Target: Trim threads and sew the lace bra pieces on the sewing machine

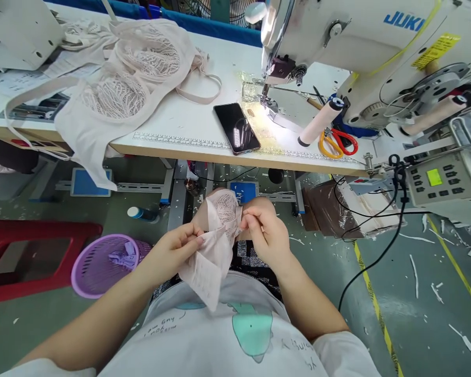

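Over my lap hangs a pale pink bra piece [210, 256] with a lace cup at its upper end. My left hand [184, 242] pinches its left edge between thumb and fingers. On the other side, my right hand [265, 230] is closed on the edge beside the lace, with fingertips pressed together. The lower part of the fabric drapes down in a point against my shirt. On the sewing table [172, 144] lies a larger pale bra [121, 94] with lace cups, one end hanging over the front edge.
A sewing machine [353, 36] stands at the right, its lamp lit. Near its needle are a phone [237, 128], thread spool [321, 121] and scissors [337, 144]. A purple basket [98, 267] and red stool [35, 256] stand at floor left. A black cable [377, 262] hangs at right.
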{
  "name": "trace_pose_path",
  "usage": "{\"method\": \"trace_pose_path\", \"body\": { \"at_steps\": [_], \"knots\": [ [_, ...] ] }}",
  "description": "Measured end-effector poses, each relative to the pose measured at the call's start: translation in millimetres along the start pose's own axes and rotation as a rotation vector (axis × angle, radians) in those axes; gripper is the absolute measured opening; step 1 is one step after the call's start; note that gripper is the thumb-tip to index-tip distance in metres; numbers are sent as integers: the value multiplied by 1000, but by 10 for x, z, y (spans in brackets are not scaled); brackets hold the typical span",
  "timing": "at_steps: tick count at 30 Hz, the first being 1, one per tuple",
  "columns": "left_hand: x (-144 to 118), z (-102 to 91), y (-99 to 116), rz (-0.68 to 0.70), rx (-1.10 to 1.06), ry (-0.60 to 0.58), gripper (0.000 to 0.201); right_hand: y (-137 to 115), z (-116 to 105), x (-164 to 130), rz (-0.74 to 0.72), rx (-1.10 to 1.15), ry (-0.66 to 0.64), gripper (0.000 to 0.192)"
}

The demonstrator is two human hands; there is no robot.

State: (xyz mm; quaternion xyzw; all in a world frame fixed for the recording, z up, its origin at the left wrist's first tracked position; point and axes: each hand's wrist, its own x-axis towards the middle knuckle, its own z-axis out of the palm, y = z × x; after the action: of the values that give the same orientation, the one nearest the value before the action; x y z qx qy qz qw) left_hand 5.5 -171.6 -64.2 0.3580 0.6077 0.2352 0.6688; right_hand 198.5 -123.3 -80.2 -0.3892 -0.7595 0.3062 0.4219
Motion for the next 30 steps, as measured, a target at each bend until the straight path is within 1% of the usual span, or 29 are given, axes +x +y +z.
{"method": "trace_pose_path", "body": {
  "at_steps": [4, 8, 10, 13, 17, 21, 30],
  "knots": [
    [-44, 12, 32, 31, -20, -25, 35, -116, -112, -18, -100, -56, -211, 12],
    [-84, 21, 48, 45, 18, -85, 33, -196, -124, -52, -141, -86, -410, 20],
    [-94, 24, 55, 57, 41, -107, 33, -206, -114, -53, -175, -130, -472, 24],
    [-102, 28, 79, 92, 51, -106, 32, -195, -112, -31, -214, -172, -489, 26],
    [-112, 35, 130, 105, 106, -74, 31, -186, -146, 6, -221, -180, -487, 25],
    [-108, 41, 160, 66, 130, -52, 32, -193, -184, 20, -229, -203, -478, 25],
    [-88, 63, 184, 51, 85, -46, 36, -171, -172, 21, -223, -220, -482, 25]
  ]
}}
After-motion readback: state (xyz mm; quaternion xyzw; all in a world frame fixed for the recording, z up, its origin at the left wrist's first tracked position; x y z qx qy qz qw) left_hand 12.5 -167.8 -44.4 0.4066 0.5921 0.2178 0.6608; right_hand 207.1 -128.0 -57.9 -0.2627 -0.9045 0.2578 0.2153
